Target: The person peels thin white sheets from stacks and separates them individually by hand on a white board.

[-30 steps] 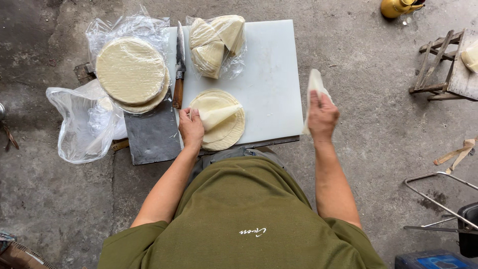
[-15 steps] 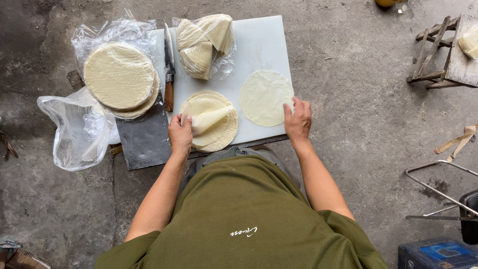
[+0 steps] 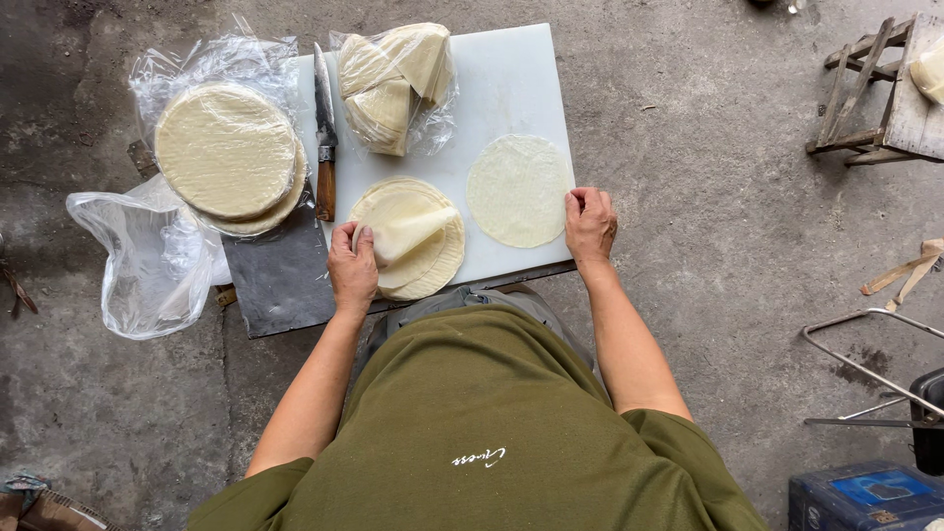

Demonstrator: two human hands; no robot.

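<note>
- Concrete floor [image 3: 708, 147]; white counter [image 3: 501, 79].
- Left hand [image 3: 352, 267] fingers pinch top wrapper of stack [image 3: 418, 241].
- Right hand [image 3: 590, 224], curled, empty, touches single wrapper [image 3: 516, 189].
- Knife [image 3: 324, 138] beside stack.

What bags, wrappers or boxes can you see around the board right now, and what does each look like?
Clear bag: left of the board, open under a stack of round pale sheets.
Empty bag: far left on the floor, crumpled, clear and whitish.
Wrapper: top of the white board, clear film around folded sheets.
Blue box: bottom right corner, dark rectangular lid with a label.
</note>
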